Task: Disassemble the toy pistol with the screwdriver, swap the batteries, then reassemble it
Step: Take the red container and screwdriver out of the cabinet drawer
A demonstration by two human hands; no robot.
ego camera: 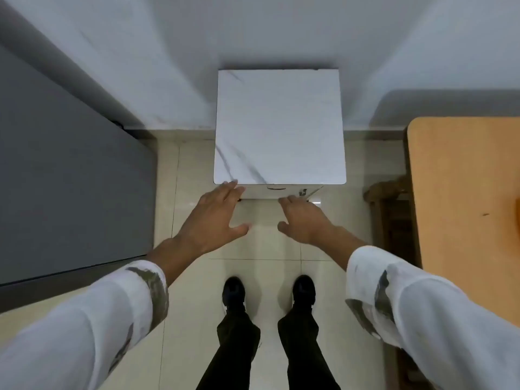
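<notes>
Before the white cabinet [280, 128], left hand [213, 218], right hand [302, 220], fingers spread wide, holding nothing

Ahead of you a small white cabinet [278, 128] with a marble-patterned top stands against a plain white wall [253, 29], on a glossy cream tile floor [194, 299]. To your left lies a broad grey surface [70, 170]; to your right, an orange wooden table [464, 187] with a dark wooden chair [391, 212] beside it.

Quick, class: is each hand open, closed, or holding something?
Left hand: open, fingers straight, holding nothing.
Right hand: open, fingers straight, holding nothing.
</notes>
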